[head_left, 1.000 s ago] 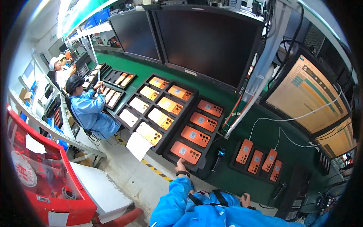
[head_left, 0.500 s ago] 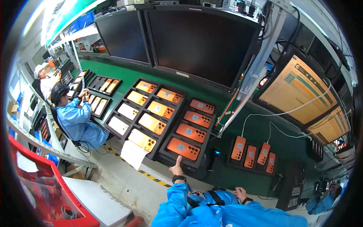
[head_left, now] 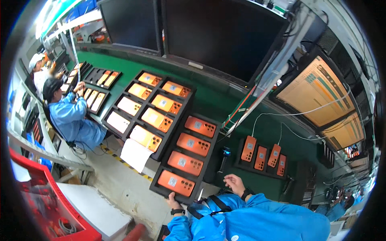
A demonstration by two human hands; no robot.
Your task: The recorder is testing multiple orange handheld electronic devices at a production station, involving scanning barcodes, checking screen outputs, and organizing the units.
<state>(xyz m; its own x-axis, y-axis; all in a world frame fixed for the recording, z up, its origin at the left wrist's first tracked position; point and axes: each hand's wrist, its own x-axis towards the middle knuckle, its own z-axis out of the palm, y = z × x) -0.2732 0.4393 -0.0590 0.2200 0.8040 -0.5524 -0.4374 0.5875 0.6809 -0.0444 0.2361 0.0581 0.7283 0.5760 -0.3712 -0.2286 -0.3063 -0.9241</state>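
Several orange phones lie back side up in a black tray (head_left: 154, 185), the nearest being an orange phone (head_left: 175, 182). The tray sticks out past the bench's front edge. My left hand (head_left: 173, 201) grips its near edge, thumb on top, the other fingers mostly hidden. To the right of the tray, above the bench's front edge, my right hand (head_left: 235, 184) is empty, its fingers loosely apart. Against the tray's left side stands a larger black tray (head_left: 149, 105) with two rows of phones, some looking paler under glare. A white sheet (head_left: 136, 156) hangs at its near corner.
On the right, a black holder (head_left: 243, 164) carries several orange phones, white cables running to some. A small device with a lit blue screen (head_left: 226, 152) stands between. Monitors (head_left: 217, 40) line the back. A co-worker in blue (head_left: 68, 114) sits left; a red bin (head_left: 52, 193) is nearer.
The single-row tray has been drawn toward me, over the bench edge, my left hand now gripping its near edge. My right hand has risen from beside my body. The view has shifted.
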